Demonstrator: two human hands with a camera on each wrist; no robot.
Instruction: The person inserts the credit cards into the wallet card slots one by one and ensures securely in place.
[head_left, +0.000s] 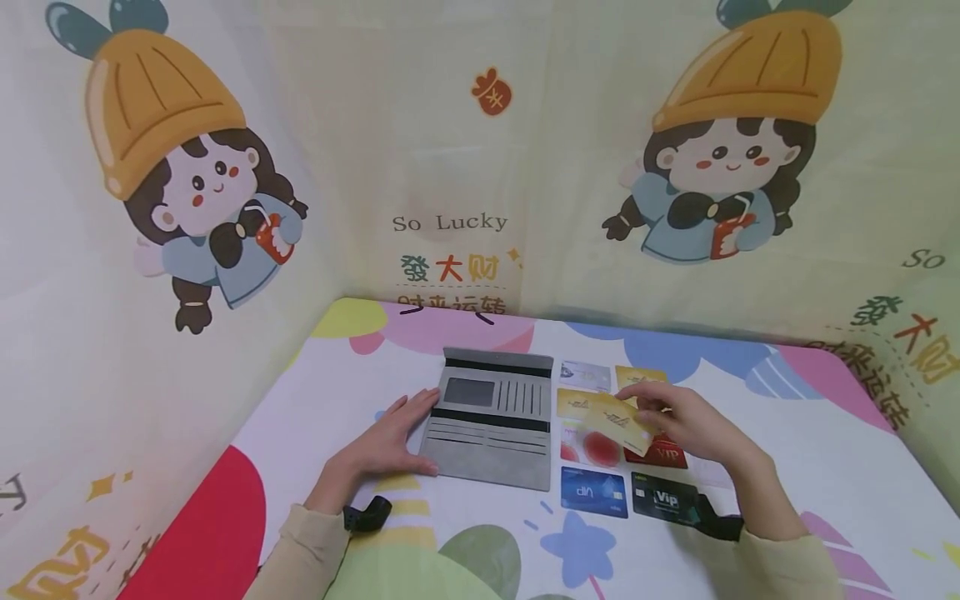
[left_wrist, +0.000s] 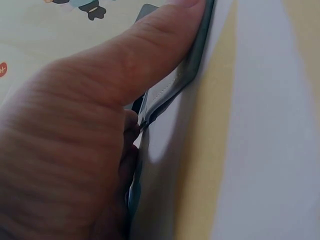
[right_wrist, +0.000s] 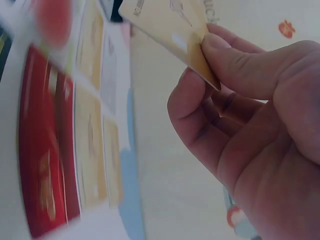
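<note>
A grey wallet (head_left: pixel 487 425) lies unfolded on the table, its card slots and dark window facing up. My left hand (head_left: pixel 393 437) rests at its left side, fingers along the edge and thumb at the near corner. In the left wrist view, the thumb of my left hand (left_wrist: pixel 100 90) lies against the wallet's edge (left_wrist: pixel 192 62). My right hand (head_left: pixel 686 417) pinches a gold card (head_left: pixel 617 423) between thumb and fingers, above other cards. Up close, the right wrist view shows this gold card (right_wrist: pixel 167 27) by its corner in my right hand (right_wrist: pixel 260 115).
Right of the wallet, cards lie in rows: a silver card (head_left: pixel 585 375), gold cards (head_left: pixel 573 404), a white card with red circles (head_left: pixel 600 448), a red VIP card (head_left: pixel 670 454), a blue card (head_left: pixel 592 492) and a black Vip card (head_left: pixel 663 498). A cartoon-printed backdrop (head_left: pixel 450 167) surrounds the table.
</note>
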